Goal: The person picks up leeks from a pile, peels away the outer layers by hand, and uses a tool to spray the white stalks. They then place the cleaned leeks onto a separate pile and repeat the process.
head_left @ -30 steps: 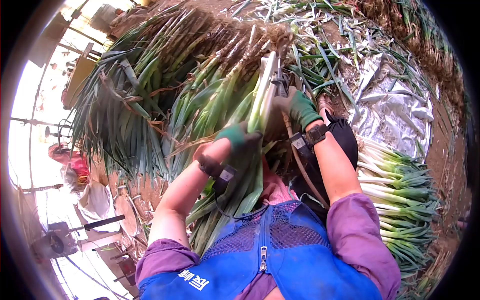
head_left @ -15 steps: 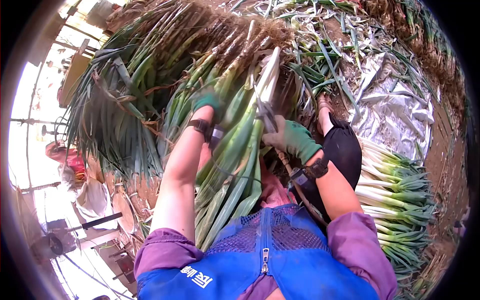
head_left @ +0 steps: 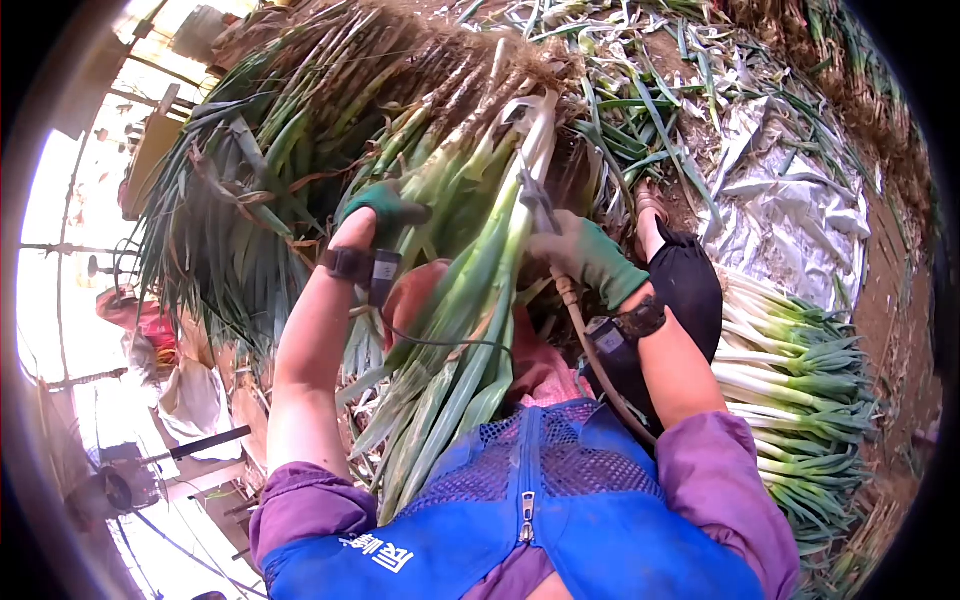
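Note:
My right hand (head_left: 590,258), in a green and grey glove, is wrapped round a grey air gun (head_left: 537,203). A brown hose (head_left: 600,372) runs from its lower end back toward my body. The gun's nozzle lies against long green onions (head_left: 535,140), whose white stalks point away from me and whose green leaves (head_left: 440,385) trail over my lap. My left hand (head_left: 388,207), gloved alike, is left of these onions among green leaves. Its fingers look bent and pressed together, and what they grip, if anything, is hidden.
A big heap of unpeeled green onions (head_left: 240,180) with brown roots lies at the upper left. Cleaned green onions (head_left: 770,385) are stacked at the right, below a crumpled white sheet (head_left: 795,225). Loose peelings (head_left: 650,100) cover the ground at the top.
My left hand has moved left, away from the onions. Their leaves have spread and shifted left over my lap. My right hand with the air gun has barely moved.

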Available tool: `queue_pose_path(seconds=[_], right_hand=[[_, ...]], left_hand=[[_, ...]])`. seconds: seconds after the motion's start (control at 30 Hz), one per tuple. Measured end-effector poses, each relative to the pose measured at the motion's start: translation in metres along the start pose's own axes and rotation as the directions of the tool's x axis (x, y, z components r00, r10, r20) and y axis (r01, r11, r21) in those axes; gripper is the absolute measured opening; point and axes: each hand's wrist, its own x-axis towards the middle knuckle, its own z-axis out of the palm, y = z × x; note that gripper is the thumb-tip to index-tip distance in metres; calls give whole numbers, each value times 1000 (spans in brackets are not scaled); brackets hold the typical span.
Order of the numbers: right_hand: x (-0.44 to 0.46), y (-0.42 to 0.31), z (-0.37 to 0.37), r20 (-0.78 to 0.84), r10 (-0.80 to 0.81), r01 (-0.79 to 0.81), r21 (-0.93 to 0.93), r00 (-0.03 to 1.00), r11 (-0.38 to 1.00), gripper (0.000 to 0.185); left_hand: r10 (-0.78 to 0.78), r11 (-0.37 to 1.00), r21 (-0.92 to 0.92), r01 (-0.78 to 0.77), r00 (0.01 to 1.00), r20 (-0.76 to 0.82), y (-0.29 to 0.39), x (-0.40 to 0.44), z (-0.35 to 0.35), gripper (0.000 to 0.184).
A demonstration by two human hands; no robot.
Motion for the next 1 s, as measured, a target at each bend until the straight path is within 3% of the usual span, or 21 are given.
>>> queue_pose_path(seconds=[0.03,0.13,0.17,0.23,0.3,0.37,0.43,0.47,0.5,0.57,0.63,0.77,0.87,0.93,1.0], right_hand=[[-12,-6,5,7,-112,112,61,994,992,62],[-36,-6,32,53,-159,158,14,986,987,60],[-38,1,39,32,-158,159,-15,987,987,58],[-43,11,47,3,-121,121,-26,993,992,57],[-59,6,51,14,-66,66,35,998,997,54],[-84,-12,55,50,-63,61,22,997,998,47],[-97,-16,66,21,-124,123,14,992,992,43],[-93,-13,63,20,-77,78,-26,997,997,49],[-84,-8,58,19,-34,35,-65,999,997,54],[-78,-9,56,12,9,-8,-77,1000,997,62],[-74,-8,57,-10,-30,29,-120,1000,992,61],[-38,-10,41,-92,-234,215,-182,968,959,44],[7,-29,15,-75,-95,86,-122,993,989,42],[35,-35,1,-55,29,-25,61,998,998,37],[48,-29,-5,-50,28,-22,114,998,993,35]], left_hand=[[16,1000,-6,-15,1000,3,11,-10,0,64],[17,998,-63,-16,1000,25,34,-17,14,60],[12,996,-90,-9,999,35,38,-17,17,59],[165,979,-146,-143,975,150,-3,17,35,58],[162,978,-164,-127,960,227,-22,36,47,60],[57,974,-226,-8,975,213,-15,32,53,59],[58,936,-353,-2,988,146,0,12,49,55],[55,909,-417,-5,993,108,7,4,48,53],[82,911,-404,-81,997,-16,6,5,54,54],[112,943,-316,-100,994,20,6,9,53,54],[79,977,-204,-63,994,70,13,8,50,55],[27,987,-163,-11,995,99,29,-2,50,57],[10,982,-190,7,996,87,37,-13,52,59],[13,990,-138,-8,999,37,47,-24,48,60],[25,982,-187,-8,996,87,34,-15,52,56]])
